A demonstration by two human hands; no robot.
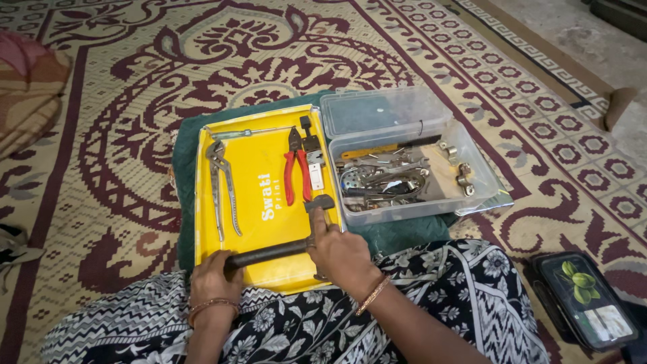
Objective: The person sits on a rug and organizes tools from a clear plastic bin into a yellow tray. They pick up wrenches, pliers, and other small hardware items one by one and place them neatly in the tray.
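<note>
The dark hammer [273, 253] lies across the near edge of the yellow tray [259, 152]; the left hand [212, 276] is closed round the handle end and the right hand [340, 253] clasps the shaft just below the head. To handle it well, both grips should stay firm and the head level. Beyond the grip lie red-handled pliers [295, 172] and grey pliers [222, 185]; beside the right grip stands the clear box [411, 165] of metal fittings.
</note>
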